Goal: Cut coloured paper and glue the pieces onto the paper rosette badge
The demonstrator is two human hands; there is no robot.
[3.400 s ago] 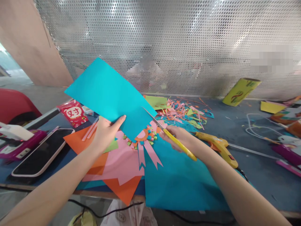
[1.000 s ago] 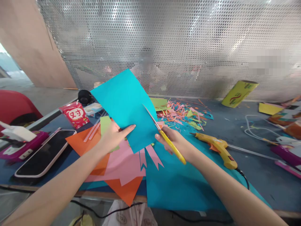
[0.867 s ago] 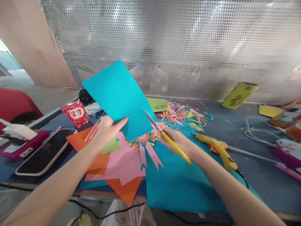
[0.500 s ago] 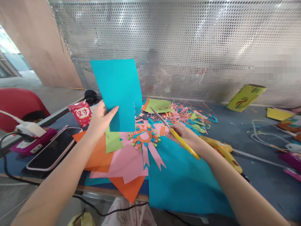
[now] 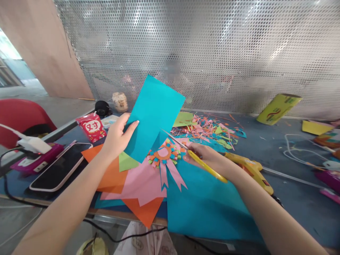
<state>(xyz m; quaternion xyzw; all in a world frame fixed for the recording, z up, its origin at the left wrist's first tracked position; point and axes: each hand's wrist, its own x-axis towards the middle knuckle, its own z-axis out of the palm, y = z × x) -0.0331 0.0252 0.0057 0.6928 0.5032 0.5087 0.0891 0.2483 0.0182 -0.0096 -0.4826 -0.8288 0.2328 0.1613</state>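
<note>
My left hand [image 5: 117,136] pinches the lower left edge of a teal paper sheet [image 5: 154,113] and holds it up, tilted to the right, above the table. My right hand [image 5: 205,159] grips yellow-handled scissors [image 5: 196,161]; their blades point up and left, with the tips just below the sheet's lower right edge. Under the sheet lies a paper rosette [image 5: 163,156] with pink ribbon tails, resting on pink paper [image 5: 140,182] and orange paper [image 5: 111,173].
A large teal sheet [image 5: 209,205] covers the table's front edge. A yellow glue gun [image 5: 252,170] lies right of my hand. Paper scraps [image 5: 209,129] pile behind. A phone [image 5: 60,170], red packet [image 5: 91,125] and purple device [image 5: 37,161] sit left. A perforated metal screen [image 5: 212,53] stands behind.
My left hand has tilted the teal sheet from upright to leaning right and brought it lower. The scissors moved slightly left towards its lower edge.
</note>
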